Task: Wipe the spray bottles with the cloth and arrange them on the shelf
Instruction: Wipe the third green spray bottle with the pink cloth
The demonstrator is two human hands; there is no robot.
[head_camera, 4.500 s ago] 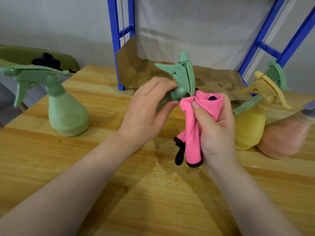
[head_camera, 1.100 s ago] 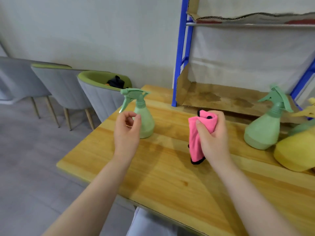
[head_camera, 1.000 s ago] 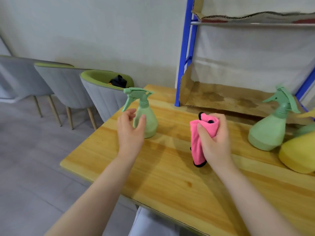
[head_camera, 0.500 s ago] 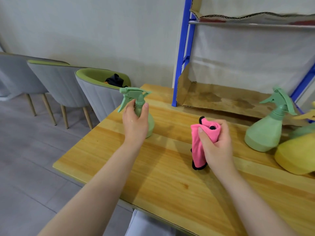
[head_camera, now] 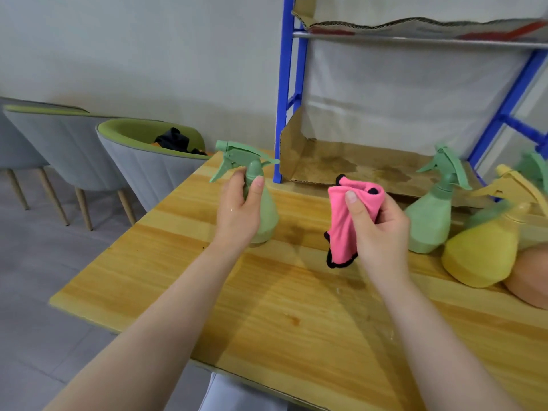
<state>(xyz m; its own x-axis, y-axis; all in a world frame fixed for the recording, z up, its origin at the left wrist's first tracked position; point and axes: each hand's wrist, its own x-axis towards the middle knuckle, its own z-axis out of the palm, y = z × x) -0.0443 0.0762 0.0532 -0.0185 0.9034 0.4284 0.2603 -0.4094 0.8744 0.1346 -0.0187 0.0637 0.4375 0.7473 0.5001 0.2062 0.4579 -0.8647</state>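
Seen from the head camera, the left hand [head_camera: 238, 210] grasps a green spray bottle [head_camera: 261, 203] at its neck, fingers and thumb curled round it; the palm hides much of the bottle's body, and its base stands on the wooden table [head_camera: 267, 307] near the table's left edge. Its trigger head points left, toward a green-rimmed chair [head_camera: 142, 161] just beyond that edge. The right hand [head_camera: 378, 229] clenches a pink cloth [head_camera: 345, 221] bunched between thumb and fingers; the cloth's black-trimmed lower end hangs free above the tabletop, and how much cloth lies inside the fist cannot be made out. To the right stands a second green spray bottle [head_camera: 430, 215], upright at the front lip of the cardboard-lined shelf [head_camera: 350, 164]. Beside it a yellow spray bottle [head_camera: 477, 253] is blurred about the nozzle, and a peach-coloured bottle [head_camera: 530, 280] is cut off by the right frame edge. Another green trigger head [head_camera: 533, 169] behind them shows only in part. A blue shelf upright [head_camera: 284, 84] rises between the held bottle and the shelf's cardboard wall. Bare tabletop lies between the two hands and in front of them toward the near edge; the shelf floor behind the cloth shows stained cardboard.
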